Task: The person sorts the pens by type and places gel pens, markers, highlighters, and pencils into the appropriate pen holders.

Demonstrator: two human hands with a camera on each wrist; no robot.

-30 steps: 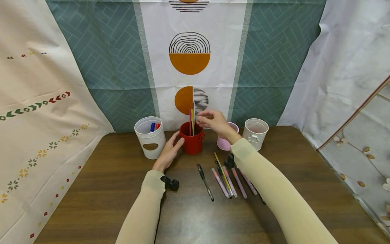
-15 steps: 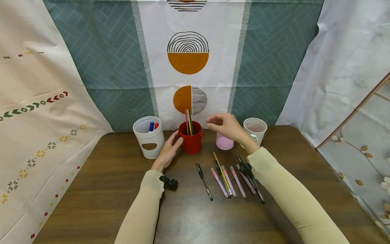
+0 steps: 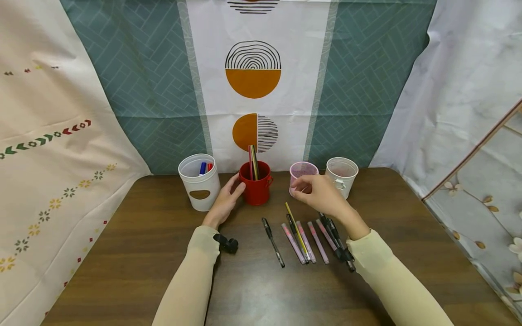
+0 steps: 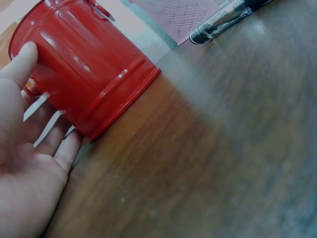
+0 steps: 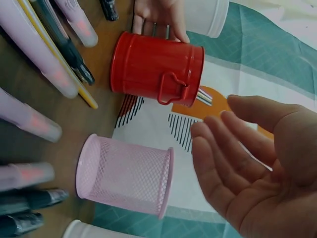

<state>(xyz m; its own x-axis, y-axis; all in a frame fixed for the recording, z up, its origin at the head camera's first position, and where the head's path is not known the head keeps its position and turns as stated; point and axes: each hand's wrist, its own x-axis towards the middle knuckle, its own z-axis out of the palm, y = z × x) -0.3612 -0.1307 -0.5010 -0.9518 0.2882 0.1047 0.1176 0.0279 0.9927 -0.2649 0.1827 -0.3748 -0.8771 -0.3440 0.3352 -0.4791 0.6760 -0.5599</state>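
My left hand holds the left side of a small red metal bucket, thumb on its near face and fingers reaching behind. Several thin pencils stand in that bucket, leaning slightly left. Loosely bent and holding nothing, my right hand hovers in front of the pink mesh pen cup. Below that hand lie several pink highlighters, a yellow pencil and several black pens. Another black pen lies apart, in front of the red bucket.
At the left stands a white bucket holding a blue and a red marker. A smaller white bucket stands to the right of the pink cup. Hanging patterned cloths close off the brown table behind and at the sides.
My right hand let go of a pencil in the red bucket, then moved right and down towards the loose pens. The pencils settled lower and tilted left. My left hand stayed on the bucket.
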